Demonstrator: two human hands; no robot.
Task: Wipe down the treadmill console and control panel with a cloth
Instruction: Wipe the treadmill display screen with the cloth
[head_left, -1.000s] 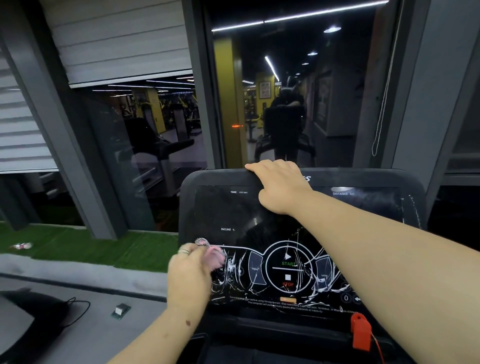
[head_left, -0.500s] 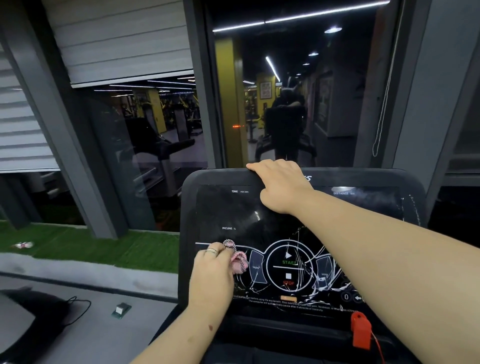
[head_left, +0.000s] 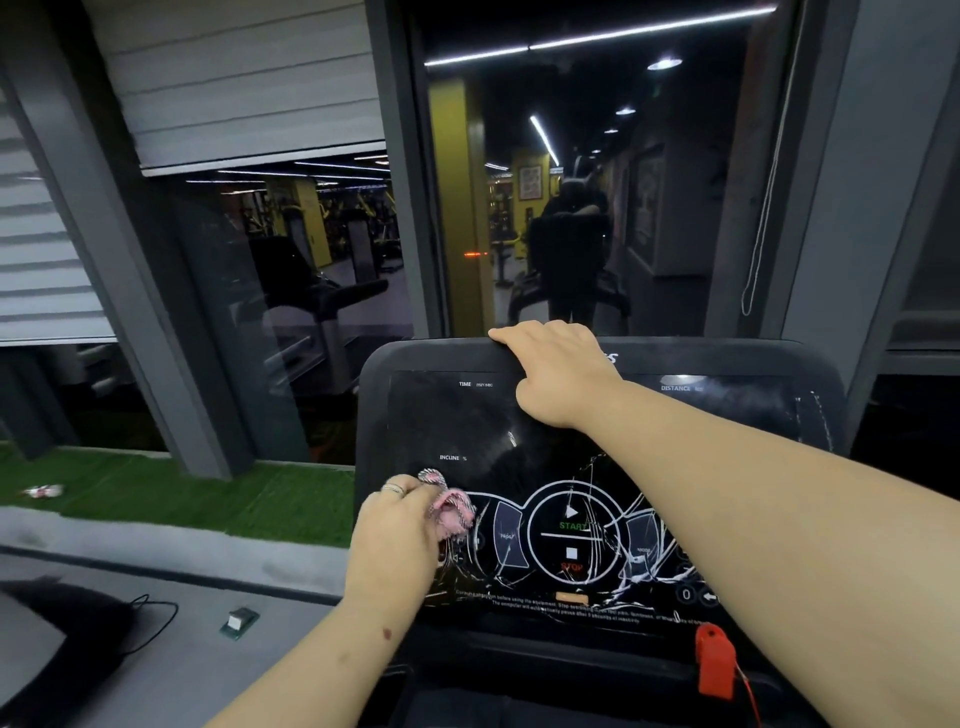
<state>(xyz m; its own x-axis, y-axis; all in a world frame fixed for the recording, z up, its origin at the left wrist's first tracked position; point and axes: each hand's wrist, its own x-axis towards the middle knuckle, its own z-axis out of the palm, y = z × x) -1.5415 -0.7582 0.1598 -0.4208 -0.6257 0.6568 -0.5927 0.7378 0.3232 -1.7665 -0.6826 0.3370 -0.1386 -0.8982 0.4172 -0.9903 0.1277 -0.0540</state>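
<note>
The black treadmill console (head_left: 441, 415) fills the lower middle of the head view; its glossy control panel (head_left: 571, 540) shows a cracked START/STOP dial. My left hand (head_left: 395, 540) is closed around a bunched pink-and-white cloth (head_left: 453, 512) and presses it on the panel's lower left, just left of the dial. My right hand (head_left: 558, 371) lies over the console's top edge near the middle, with its fingers curled over the rim, and its forearm crosses the right side of the panel.
A red safety clip (head_left: 716, 665) with a cord hangs at the console's lower right. Dark windows and grey pillars stand just behind the console. To the left are a green turf strip (head_left: 182, 499), a grey floor, a black cable and a small box (head_left: 239, 621).
My left hand carried the cloth rightward from the console's left edge onto the panel, then held near the dial's left side. My right hand stayed on the top edge.
</note>
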